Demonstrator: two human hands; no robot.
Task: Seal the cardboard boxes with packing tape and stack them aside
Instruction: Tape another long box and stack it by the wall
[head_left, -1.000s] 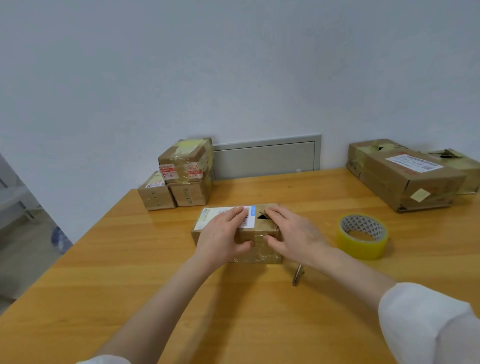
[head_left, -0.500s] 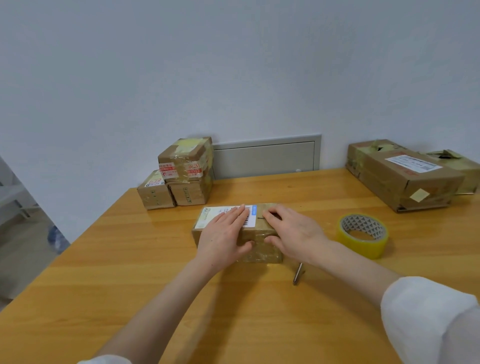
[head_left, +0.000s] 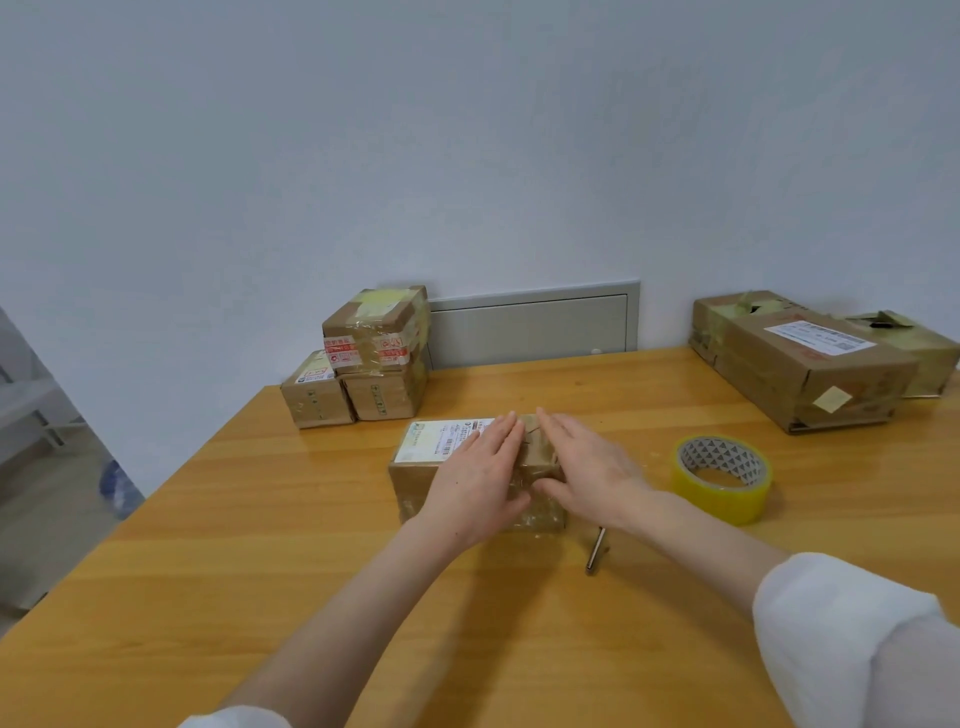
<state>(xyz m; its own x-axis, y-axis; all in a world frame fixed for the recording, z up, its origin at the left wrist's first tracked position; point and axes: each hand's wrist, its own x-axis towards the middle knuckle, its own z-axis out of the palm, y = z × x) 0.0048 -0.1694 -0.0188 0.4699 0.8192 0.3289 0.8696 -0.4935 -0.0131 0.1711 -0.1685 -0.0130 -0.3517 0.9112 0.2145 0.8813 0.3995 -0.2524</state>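
Note:
A small cardboard box (head_left: 415, 475) with a white shipping label lies at the middle of the wooden table (head_left: 260, 571). My left hand (head_left: 480, 480) lies flat on its top, fingers straight, over the label's right end. Beside it my right hand (head_left: 587, 467) presses flat on the box's right half, thumb over the front edge. A roll of yellow packing tape (head_left: 722, 480) lies flat to the right of the box. A thin metal tool (head_left: 595, 551) rests on the table just in front of the box's right corner.
Three taped boxes (head_left: 371, 358) are stacked at the back left by the wall. A long box (head_left: 795, 358) with a label lies at the back right, with another box (head_left: 919, 348) behind it. The table's left edge drops to the floor.
My fingers have straightened and both hands have slid a little further along the box top, closing the gap over its middle seam. The box has stayed in place.

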